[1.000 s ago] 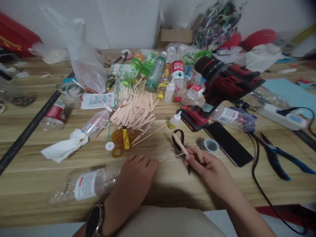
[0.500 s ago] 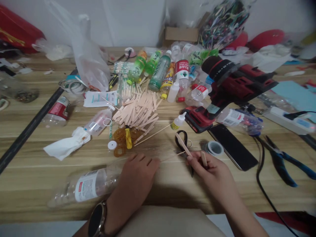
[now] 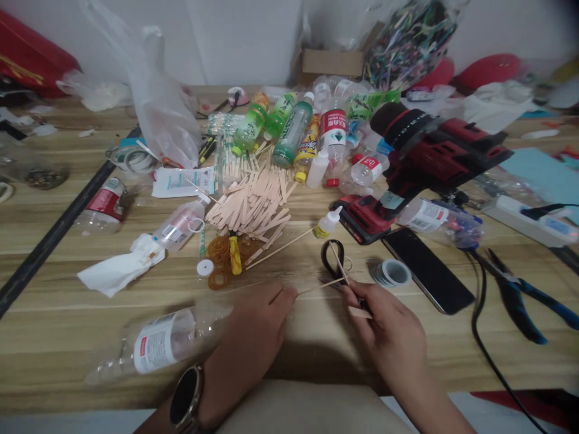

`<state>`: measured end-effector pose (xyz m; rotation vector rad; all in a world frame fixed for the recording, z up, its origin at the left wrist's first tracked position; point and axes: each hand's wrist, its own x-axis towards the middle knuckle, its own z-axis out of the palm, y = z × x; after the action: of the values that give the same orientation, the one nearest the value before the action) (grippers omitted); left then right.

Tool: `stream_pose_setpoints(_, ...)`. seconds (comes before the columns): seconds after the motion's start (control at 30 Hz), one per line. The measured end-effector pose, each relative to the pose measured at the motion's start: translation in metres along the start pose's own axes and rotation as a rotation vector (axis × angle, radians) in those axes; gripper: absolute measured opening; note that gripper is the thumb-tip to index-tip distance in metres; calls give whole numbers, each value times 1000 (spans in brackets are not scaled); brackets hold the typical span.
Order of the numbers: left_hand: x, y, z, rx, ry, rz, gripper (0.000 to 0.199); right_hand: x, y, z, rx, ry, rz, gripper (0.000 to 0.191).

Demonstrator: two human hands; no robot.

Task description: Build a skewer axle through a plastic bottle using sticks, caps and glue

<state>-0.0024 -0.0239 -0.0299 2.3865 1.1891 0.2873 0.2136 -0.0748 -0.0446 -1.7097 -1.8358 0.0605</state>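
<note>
My right hand (image 3: 389, 325) is closed on a wooden craft stick (image 3: 338, 262), now turned nearly edge-on, its top over the black scissors (image 3: 332, 256). A short wooden piece (image 3: 360, 312) also shows at its fingers. My left hand (image 3: 257, 325), wearing a watch, is closed with its knuckles up. From its fingertips a thin wooden skewer (image 3: 323, 286) runs right and crosses the craft stick near my right fingertips. Beside my left hand lies a clear plastic bottle (image 3: 156, 343), partly hidden behind the wrist. Ahead is a heap of craft sticks (image 3: 253, 202).
A red and black power drill (image 3: 429, 157) stands at the right, with a phone (image 3: 429, 271) and pliers (image 3: 515, 289) nearer me. Rubber bands (image 3: 219, 253) and a small glue bottle (image 3: 328, 223) lie ahead. Several drink bottles (image 3: 292, 132) fill the back.
My right hand has rotated, turning the craft stick from its flat side to its edge. The short piece now points left across the fingers. My left hand has shifted slightly.
</note>
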Motion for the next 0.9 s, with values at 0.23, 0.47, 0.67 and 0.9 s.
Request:
stream_pose_setpoints(0.23, 0, 3, -7, -4, -16, -1, 33, 1, -1, -4, 47, -4, -38, 20)
stream_pose_setpoints(0.47, 11, 15, -5, 98, -106, -35, 29, -5, -8, 2, 145, 27, 95, 17)
stream_pose_setpoints(0.67, 19, 32, -4, -101, 8, 39, 25, -6, -13, -6, 461, -51, 308, 21)
stream_pose_setpoints(0.9, 19, 26, -1, -334, 74, 161, 26, 1, -11, -22, 532, -211, 209, 32)
